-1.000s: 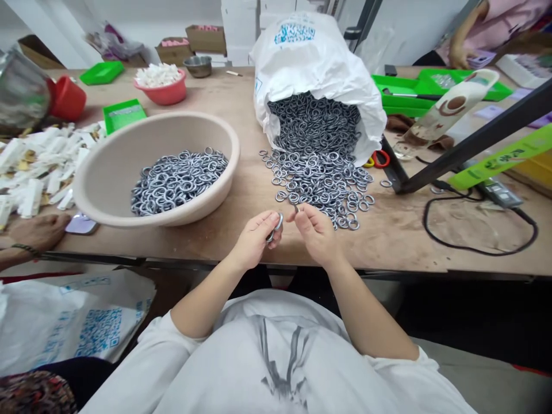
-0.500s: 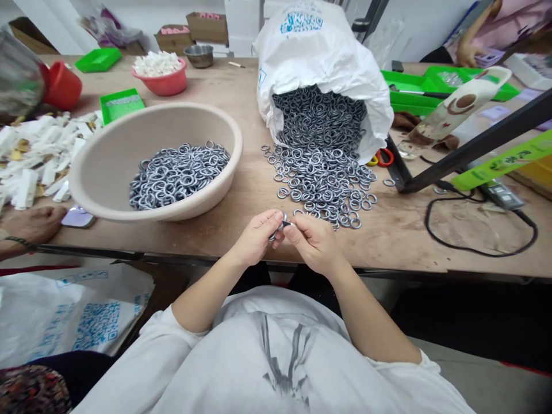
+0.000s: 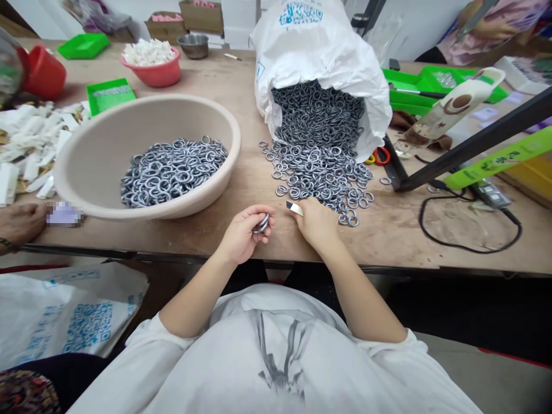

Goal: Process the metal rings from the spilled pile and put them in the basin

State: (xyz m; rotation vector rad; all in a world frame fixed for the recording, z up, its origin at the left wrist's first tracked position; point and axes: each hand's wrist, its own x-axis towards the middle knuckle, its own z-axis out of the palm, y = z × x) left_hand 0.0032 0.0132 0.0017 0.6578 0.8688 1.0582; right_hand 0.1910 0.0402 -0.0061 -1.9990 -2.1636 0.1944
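My left hand (image 3: 246, 233) is closed around a few grey rings (image 3: 261, 224) just above the table's front edge. How many it holds cannot be made out. To its right, my right hand (image 3: 318, 225) grips a small knife (image 3: 295, 207) with a cream handle and a dark slanted tip pointing left. Its far fingers, partly hidden, are at the near edge of a heap of loose grey rings (image 3: 319, 172). That heap spills from a white sack (image 3: 314, 52) lying on its side. Left of my hands, a big beige basin (image 3: 150, 106) holds many more such rings.
A black metal bar (image 3: 474, 146) and a cable (image 3: 431, 241) lie right of the heap, with scissors (image 3: 382, 155) by the sack. White pieces (image 3: 26, 138), green trays (image 3: 110, 103) and a red bowl (image 3: 155, 72) stand left. Another person's hand (image 3: 21, 227) rests beside the basin.
My hands were together on a ring with the knife; now they are apart. The left moved left with rings, the right moved slightly right and up to the heap, keeping the knife.
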